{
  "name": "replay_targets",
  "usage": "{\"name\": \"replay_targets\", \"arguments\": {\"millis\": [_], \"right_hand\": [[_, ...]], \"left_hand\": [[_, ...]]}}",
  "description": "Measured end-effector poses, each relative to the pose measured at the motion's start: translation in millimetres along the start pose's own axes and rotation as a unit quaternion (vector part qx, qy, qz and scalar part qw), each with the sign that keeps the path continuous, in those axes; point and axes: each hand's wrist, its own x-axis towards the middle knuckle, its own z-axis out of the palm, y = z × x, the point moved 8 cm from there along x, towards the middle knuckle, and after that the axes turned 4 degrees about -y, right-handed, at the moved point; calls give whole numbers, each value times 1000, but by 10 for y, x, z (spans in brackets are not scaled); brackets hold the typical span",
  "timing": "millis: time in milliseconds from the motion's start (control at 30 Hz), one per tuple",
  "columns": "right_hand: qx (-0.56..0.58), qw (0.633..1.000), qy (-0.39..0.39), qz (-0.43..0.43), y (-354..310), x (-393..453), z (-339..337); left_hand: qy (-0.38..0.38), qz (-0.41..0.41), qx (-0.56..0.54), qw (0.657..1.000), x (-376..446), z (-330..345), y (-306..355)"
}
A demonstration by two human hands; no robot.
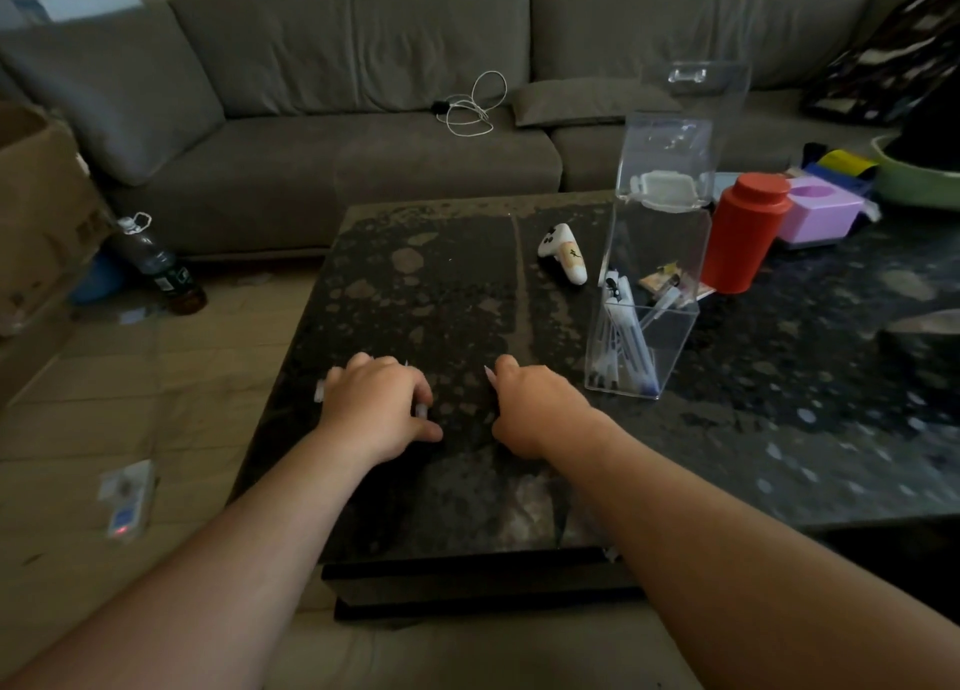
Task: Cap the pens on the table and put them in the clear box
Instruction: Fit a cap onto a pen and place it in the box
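Note:
My left hand lies palm down near the dark table's front left and is closed around a white pen. The pen's ends stick out on both sides of the fist. To its right, my right hand rests on the table with its fingers curled under, and nothing shows in it. The clear box stands to the right of my right hand with its tall lid swung up. Several white pens lean inside it.
A white game controller lies behind the box. A red canister, a purple container and a green bowl stand at the right. Behind the marble table runs a grey sofa. A bottle and cardboard boxes sit on the floor, left.

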Motion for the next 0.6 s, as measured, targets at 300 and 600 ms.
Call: {"name": "replay_targets", "arguments": {"millis": [300, 600], "right_hand": [[80, 996, -28, 31, 351, -74, -175], [117, 982, 130, -75, 313, -261, -597]], "left_hand": [[51, 50, -275, 959, -48, -50, 179], [105, 3, -475, 874, 2, -54, 159]]}}
